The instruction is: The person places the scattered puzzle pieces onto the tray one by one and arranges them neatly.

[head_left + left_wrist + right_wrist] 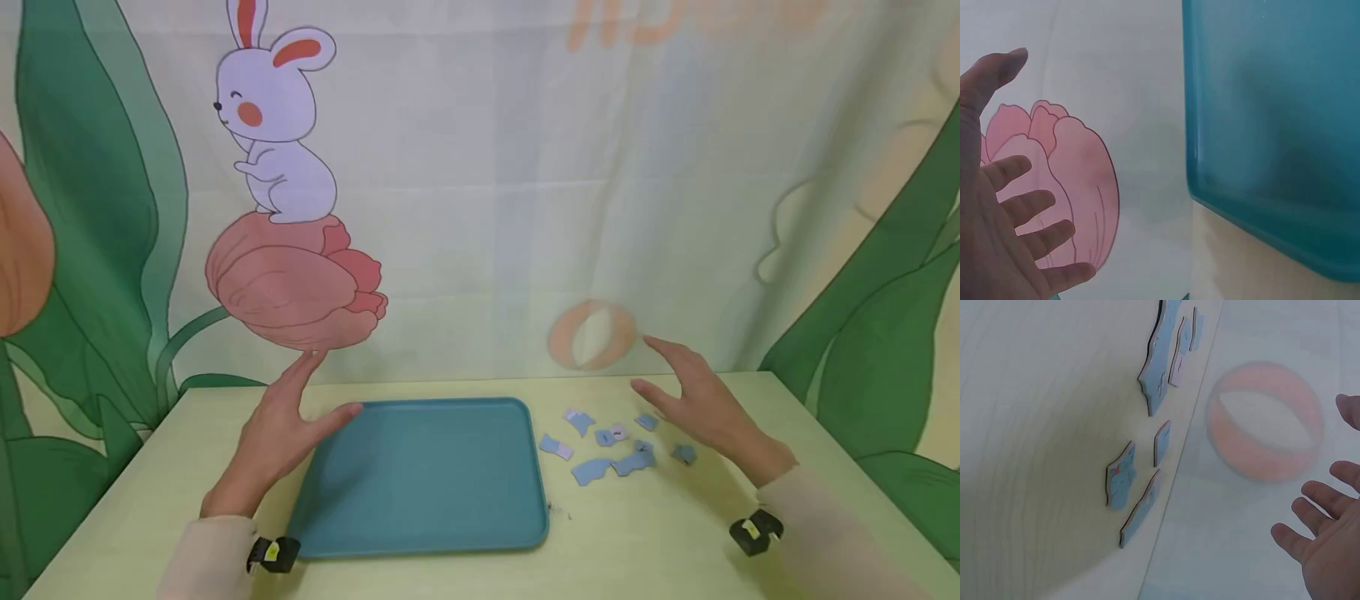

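Note:
My left hand [279, 433] hovers over the left side of a teal tray [435, 483], thumb spread from the fingers and holding nothing. In the left wrist view its fingers [1047, 240] are loosely extended, apart from the tray. Above the right part of the table, my right hand [705, 408] is raised with its fingers relaxed and nothing in them. Several blue jigsaw puzzle pieces lie below and left of it, among them a wide joined-looking piece [592, 472] and a small piece [684, 454] nearest the wrist. In the right wrist view a puzzle piece [1121, 481] lies flat on the table.
The pale wooden table [622, 550] meets a printed curtain [450, 208] at its back edge. A rabbit on a tulip is printed on the curtain. Each wrist wears a small black camera, such as the left camera [273, 554]. Small dark specks lie beside the tray's right edge.

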The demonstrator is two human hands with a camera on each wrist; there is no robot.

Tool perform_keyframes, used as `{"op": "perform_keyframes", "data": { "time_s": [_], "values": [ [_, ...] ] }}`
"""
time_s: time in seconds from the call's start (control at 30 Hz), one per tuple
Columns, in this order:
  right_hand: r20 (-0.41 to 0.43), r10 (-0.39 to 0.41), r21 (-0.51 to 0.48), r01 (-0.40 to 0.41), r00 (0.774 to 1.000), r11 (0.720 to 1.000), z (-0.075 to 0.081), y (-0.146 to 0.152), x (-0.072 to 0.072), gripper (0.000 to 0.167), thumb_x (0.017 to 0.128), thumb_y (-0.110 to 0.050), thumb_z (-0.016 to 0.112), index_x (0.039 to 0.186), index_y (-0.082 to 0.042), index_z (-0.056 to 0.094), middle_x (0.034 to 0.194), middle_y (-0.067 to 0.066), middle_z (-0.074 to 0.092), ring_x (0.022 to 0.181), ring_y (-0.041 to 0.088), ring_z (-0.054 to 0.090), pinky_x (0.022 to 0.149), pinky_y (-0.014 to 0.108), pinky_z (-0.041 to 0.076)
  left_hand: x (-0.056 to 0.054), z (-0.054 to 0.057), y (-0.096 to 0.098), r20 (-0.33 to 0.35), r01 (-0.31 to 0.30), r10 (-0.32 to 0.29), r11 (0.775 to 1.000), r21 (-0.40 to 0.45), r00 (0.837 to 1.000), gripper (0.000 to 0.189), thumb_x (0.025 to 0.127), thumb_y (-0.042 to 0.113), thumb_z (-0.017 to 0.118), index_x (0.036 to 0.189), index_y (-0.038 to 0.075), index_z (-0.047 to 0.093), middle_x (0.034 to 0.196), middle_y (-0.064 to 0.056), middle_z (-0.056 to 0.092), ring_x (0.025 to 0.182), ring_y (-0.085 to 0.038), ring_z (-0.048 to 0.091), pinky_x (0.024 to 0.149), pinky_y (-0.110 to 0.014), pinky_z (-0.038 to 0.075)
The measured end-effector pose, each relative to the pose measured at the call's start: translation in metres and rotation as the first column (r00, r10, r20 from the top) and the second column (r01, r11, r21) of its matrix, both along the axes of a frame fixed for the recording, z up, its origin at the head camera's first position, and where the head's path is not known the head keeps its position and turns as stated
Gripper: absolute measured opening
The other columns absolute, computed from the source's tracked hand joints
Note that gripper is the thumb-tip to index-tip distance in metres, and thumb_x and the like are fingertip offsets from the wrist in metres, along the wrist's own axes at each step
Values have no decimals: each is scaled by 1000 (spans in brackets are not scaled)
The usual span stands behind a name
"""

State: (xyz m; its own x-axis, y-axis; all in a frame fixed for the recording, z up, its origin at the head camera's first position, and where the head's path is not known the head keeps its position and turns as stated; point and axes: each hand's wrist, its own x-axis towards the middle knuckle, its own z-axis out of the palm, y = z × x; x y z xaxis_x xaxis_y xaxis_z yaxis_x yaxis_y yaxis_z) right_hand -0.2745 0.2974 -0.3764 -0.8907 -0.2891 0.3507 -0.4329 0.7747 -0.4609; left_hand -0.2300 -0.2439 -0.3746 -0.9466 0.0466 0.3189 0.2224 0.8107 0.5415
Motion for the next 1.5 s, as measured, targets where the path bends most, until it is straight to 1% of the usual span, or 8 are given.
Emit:
{"op": "perform_keyframes", "data": {
  "time_s": [0.23,0.43,0.6,0.87,0.97,1.1,1.33,1.5],
  "values": [
    [14,-13,-34,14,1000,999,-1,17,-2,75,104,-32,71,162,1,36,159,31,41,145,53,37,109,73,34,-2,-11,-6,81,7,-14,996,84,997,103,91,53,81,168,10,28,172,-21,25,155,-48,25,113,-76,29],
    [7,18,-74,-18,1000,997,-4,29,-6,74,103,-27,74,161,3,38,156,32,43,139,52,43,106,70,39,-4,-20,-9,101,18,-32,990,137,994,99,92,42,83,167,8,30,168,-26,30,150,-52,32,108,-73,37],
    [22,7,-76,-5,1000,997,-6,35,-8,73,102,-24,75,158,6,40,155,32,45,138,52,45,106,69,41,-5,-27,-12,117,28,-52,979,201,992,95,93,32,84,166,5,31,167,-28,31,149,-52,35,110,-66,41],
    [84,-22,-88,29,996,996,-11,41,-15,69,103,-26,74,155,8,44,151,33,50,134,51,50,105,66,44,-6,-37,-16,235,-9,-55,965,263,970,94,95,30,82,167,5,28,164,-34,32,141,-60,42,103,-64,47],
    [103,-20,-93,30,994,995,-14,44,-17,67,103,-26,74,153,8,46,149,32,52,132,50,52,104,65,46,-7,-39,-18,246,-8,-59,964,265,967,92,96,29,82,166,3,29,164,-34,32,142,-59,42,102,-63,48],
    [124,-32,-65,41,992,997,-21,51,-20,64,102,-25,75,150,9,49,145,33,55,129,50,56,101,63,50,-8,-43,-20,252,-7,-59,968,252,966,85,97,28,80,163,0,34,162,-32,36,142,-55,44,101,-63,50],
    [151,-78,-16,81,985,997,-34,58,-23,58,101,-27,77,141,11,57,135,31,63,121,48,62,97,61,53,-9,-50,-22,267,-48,-16,972,232,964,76,96,23,81,157,-2,43,154,-32,46,137,-52,51,99,-62,52],
    [184,-104,2,106,977,994,-39,59,-24,59,101,-31,76,140,10,59,131,29,66,116,45,64,95,60,53,-12,-53,-24,282,-55,-4,978,201,959,71,96,18,81,154,-4,47,152,-32,50,134,-51,54,98,-59,54]
  ]
}}
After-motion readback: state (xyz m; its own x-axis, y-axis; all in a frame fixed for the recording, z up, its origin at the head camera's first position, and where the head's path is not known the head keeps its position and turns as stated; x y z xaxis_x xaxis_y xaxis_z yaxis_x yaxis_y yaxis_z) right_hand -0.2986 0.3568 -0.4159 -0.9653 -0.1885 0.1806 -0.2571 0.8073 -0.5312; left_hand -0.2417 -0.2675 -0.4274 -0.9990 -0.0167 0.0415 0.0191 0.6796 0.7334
